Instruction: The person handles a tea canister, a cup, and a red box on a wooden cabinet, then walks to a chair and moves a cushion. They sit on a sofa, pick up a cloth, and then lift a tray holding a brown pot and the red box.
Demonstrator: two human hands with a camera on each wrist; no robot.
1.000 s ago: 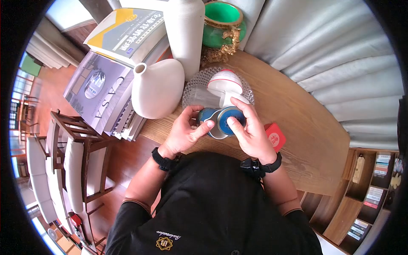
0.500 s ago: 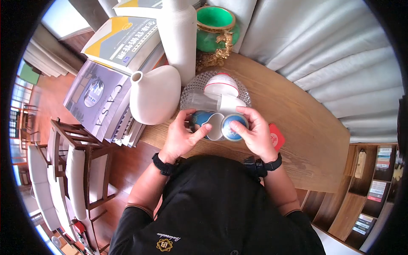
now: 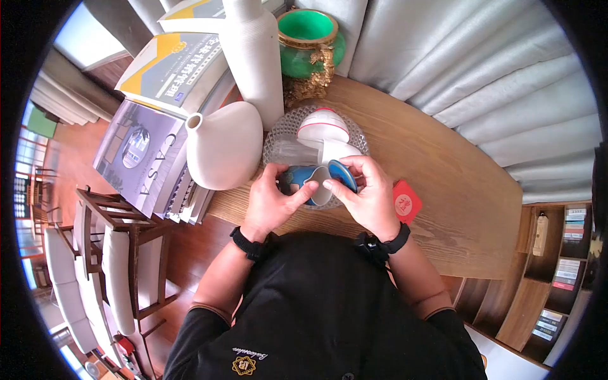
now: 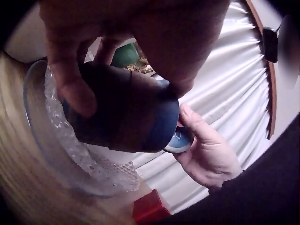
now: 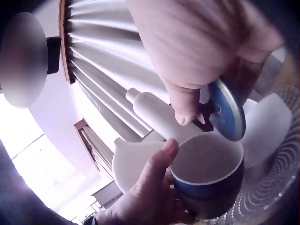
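Note:
In the head view my left hand (image 3: 269, 199) grips a blue cup (image 3: 300, 177), tipped on its side, its white mouth facing right. The thumb presses near the rim. My right hand (image 3: 375, 196) pinches a round blue lid (image 3: 342, 175) between thumb and fingers, tilted on edge right beside that mouth. The right wrist view looks into the bare white inside of the cup (image 5: 206, 157), with the lid (image 5: 227, 110) just above its rim. The left wrist view shows the cup's dark side (image 4: 126, 110), partly covered by fingers.
Behind the hands, a patterned glass dish (image 3: 277, 130) bears a white, red-rimmed bowl (image 3: 323, 128) and other white pieces. A red box (image 3: 405, 201) lies right on the wooden table (image 3: 456, 215). White vases (image 3: 225, 145), stacked books (image 3: 142, 149) and a green-gold pot (image 3: 310, 50) stand behind and left.
The lid, over the cup's mouth at first, moved off to the right with its top showing. Now it is turned on edge and back close to the mouth. The left hand keeps its grip.

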